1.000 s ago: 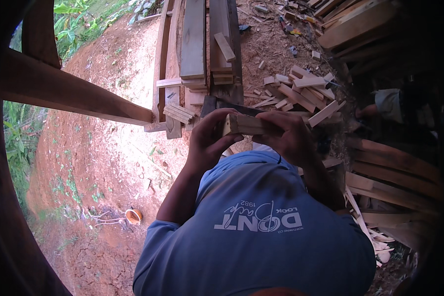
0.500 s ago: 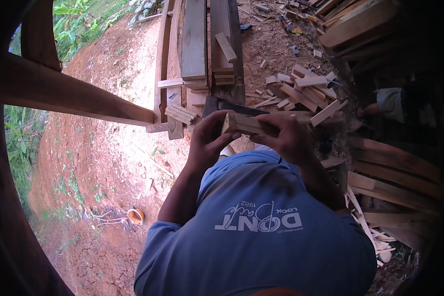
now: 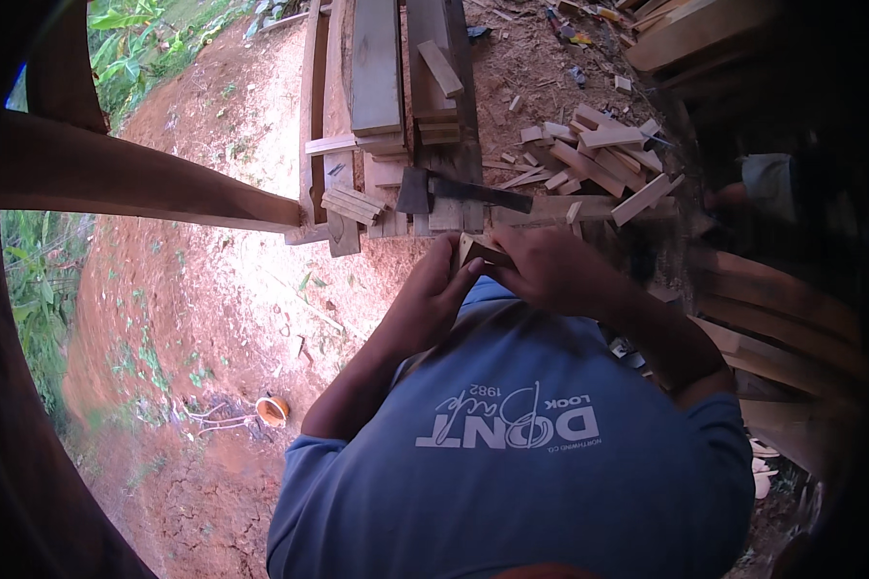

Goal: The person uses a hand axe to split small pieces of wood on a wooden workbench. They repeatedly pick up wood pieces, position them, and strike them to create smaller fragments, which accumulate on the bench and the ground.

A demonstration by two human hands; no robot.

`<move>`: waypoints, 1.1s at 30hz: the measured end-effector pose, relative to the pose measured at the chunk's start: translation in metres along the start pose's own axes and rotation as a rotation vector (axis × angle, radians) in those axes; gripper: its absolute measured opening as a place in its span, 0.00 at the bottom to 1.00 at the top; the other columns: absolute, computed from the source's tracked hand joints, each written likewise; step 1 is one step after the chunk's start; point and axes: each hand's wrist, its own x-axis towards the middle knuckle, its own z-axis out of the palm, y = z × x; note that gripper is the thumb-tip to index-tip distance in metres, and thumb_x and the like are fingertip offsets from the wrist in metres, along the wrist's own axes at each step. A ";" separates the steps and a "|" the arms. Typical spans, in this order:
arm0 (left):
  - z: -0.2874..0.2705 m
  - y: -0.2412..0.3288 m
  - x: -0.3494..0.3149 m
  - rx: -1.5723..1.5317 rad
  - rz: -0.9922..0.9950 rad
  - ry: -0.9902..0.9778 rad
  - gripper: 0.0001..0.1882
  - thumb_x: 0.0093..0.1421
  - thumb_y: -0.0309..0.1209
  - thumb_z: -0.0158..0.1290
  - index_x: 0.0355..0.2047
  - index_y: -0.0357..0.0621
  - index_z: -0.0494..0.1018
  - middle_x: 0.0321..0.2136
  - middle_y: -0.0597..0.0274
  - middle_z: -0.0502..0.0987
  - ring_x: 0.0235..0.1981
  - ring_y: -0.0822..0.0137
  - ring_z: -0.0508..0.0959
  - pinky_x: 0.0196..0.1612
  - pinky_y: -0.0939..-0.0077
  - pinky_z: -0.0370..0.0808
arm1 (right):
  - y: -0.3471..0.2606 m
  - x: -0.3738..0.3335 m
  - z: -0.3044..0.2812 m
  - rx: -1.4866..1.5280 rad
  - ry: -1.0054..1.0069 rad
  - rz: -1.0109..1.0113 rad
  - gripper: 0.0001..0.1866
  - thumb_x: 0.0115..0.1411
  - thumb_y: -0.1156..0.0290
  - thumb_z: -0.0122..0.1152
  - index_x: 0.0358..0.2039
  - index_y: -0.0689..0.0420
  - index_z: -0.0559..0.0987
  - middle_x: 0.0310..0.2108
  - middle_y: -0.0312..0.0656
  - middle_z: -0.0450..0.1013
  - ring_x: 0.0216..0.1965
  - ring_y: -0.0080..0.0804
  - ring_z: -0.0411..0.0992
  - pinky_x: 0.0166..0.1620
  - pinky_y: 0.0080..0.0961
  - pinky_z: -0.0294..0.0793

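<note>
Close in front of my chest I hold a short wooden block between both hands. My left hand grips its left end, thumb against the near face. My right hand is wrapped over the other end and hides much of it. Just beyond the hands, a hatchet-like tool with a dark metal head and dark handle lies across the end of the plank bench. A few small wood strips rest at the bench's left corner.
Long boards are stacked on the bench. A pile of cut wood pieces lies to its right. A thick beam slants in from the left. Timber is stacked at right, near another person's sleeve. An orange container sits on the dirt.
Both hands have drawn nearer my body and closer together, turning the block so less of its length shows. The hatchet-like tool, partly covered before, is now in full view.
</note>
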 end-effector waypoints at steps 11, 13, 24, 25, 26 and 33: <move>0.023 -0.017 -0.014 0.091 -0.008 -0.062 0.17 0.75 0.38 0.46 0.54 0.37 0.63 0.41 0.40 0.78 0.45 0.42 0.79 0.47 0.55 0.74 | -0.006 -0.024 0.018 -0.104 -0.048 -0.003 0.16 0.68 0.61 0.59 0.36 0.63 0.73 0.18 0.52 0.75 0.23 0.52 0.80 0.28 0.43 0.79; 0.024 -0.025 -0.014 0.067 0.003 -0.066 0.17 0.75 0.38 0.46 0.54 0.37 0.63 0.40 0.40 0.78 0.43 0.42 0.80 0.46 0.55 0.74 | -0.007 -0.027 0.020 -0.088 -0.029 0.004 0.16 0.68 0.61 0.59 0.36 0.63 0.73 0.18 0.52 0.75 0.23 0.52 0.80 0.29 0.44 0.79; 0.027 -0.022 -0.010 -0.022 -0.034 -0.123 0.16 0.75 0.40 0.47 0.51 0.39 0.65 0.37 0.44 0.78 0.40 0.46 0.80 0.44 0.57 0.73 | -0.005 -0.038 0.024 -0.046 -0.004 0.059 0.16 0.68 0.61 0.59 0.35 0.63 0.73 0.19 0.54 0.75 0.24 0.53 0.79 0.30 0.45 0.79; 0.027 -0.021 -0.010 -0.016 -0.037 -0.130 0.16 0.75 0.40 0.47 0.51 0.39 0.65 0.37 0.44 0.79 0.40 0.47 0.80 0.44 0.57 0.73 | -0.004 -0.038 0.025 -0.042 0.001 0.056 0.16 0.68 0.61 0.59 0.35 0.63 0.73 0.19 0.54 0.75 0.24 0.53 0.79 0.30 0.45 0.79; 0.027 -0.022 -0.010 -0.019 -0.040 -0.129 0.16 0.75 0.40 0.47 0.51 0.40 0.65 0.37 0.44 0.78 0.40 0.47 0.79 0.44 0.57 0.73 | -0.005 -0.039 0.025 -0.044 -0.005 0.065 0.16 0.68 0.61 0.59 0.35 0.63 0.73 0.19 0.54 0.75 0.24 0.54 0.79 0.30 0.45 0.79; 0.026 -0.012 -0.004 -0.108 -0.086 -0.162 0.17 0.76 0.37 0.48 0.55 0.38 0.66 0.44 0.50 0.77 0.48 0.60 0.77 0.54 0.66 0.72 | -0.010 -0.037 0.016 -0.030 -0.037 0.156 0.16 0.67 0.60 0.59 0.37 0.64 0.73 0.23 0.56 0.77 0.28 0.55 0.80 0.33 0.46 0.79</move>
